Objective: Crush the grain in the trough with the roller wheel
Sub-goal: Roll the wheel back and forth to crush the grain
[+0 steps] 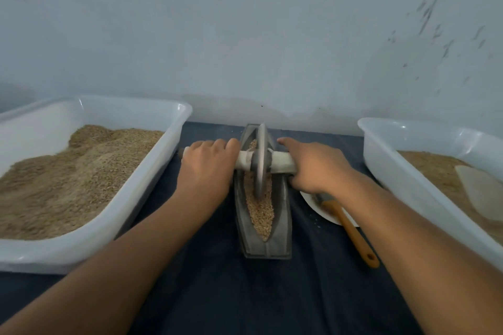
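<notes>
Your left hand and right hand had their fingers curled over the cloth-wrapped axle, one either side of the roller wheel. The wheel stood upright in the trough at frame centre, towards its far end. Grain in the near half looked largely whole; in my judgement, most crushing remained.

A pale blue-grey wall fills the far half of the scene, scuffed with dark flecks and a thin slanting line at the right. A dark blue cloth covers the tabletop. The light is dim and even.
</notes>
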Available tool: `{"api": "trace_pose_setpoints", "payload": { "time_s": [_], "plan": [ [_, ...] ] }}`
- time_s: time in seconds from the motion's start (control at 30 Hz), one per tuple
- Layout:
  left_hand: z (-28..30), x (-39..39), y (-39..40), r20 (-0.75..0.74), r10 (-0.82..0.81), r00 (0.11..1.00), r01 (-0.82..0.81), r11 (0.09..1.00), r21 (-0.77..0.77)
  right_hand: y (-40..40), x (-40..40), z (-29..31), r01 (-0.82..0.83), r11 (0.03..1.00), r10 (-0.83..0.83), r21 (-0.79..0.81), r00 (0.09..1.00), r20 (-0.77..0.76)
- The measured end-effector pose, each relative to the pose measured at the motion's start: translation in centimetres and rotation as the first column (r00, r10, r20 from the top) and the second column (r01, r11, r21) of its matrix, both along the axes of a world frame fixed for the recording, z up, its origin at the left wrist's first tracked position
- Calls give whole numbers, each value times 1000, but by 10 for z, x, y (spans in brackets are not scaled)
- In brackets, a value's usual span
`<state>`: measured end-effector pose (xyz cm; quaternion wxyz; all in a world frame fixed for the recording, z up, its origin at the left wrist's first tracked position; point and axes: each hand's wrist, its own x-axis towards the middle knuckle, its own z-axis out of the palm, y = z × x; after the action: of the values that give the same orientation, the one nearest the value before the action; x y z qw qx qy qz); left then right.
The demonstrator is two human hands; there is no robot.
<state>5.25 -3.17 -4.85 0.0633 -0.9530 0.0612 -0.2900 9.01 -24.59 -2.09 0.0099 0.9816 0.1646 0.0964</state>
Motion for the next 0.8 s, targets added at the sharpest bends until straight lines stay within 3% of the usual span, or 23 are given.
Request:
{"api": "trace_pose_setpoints", "payload": {
  "time_s": [0.2,0.43,0.8],
  "plan": [
    [4,-45,2,-25,-28,999,29,999,18,-1,-44,-1,-61,998,61,-6,991,117],
    [8,-71,-13,25,-15,1000,12,992,122,-18,-73,-12,-75,996,70,55,994,86],
    [-9,-19,-1,10,48,999,-48,999,25,5,-11,-4,-34,999,37,-26,993,116]
  ]
}}
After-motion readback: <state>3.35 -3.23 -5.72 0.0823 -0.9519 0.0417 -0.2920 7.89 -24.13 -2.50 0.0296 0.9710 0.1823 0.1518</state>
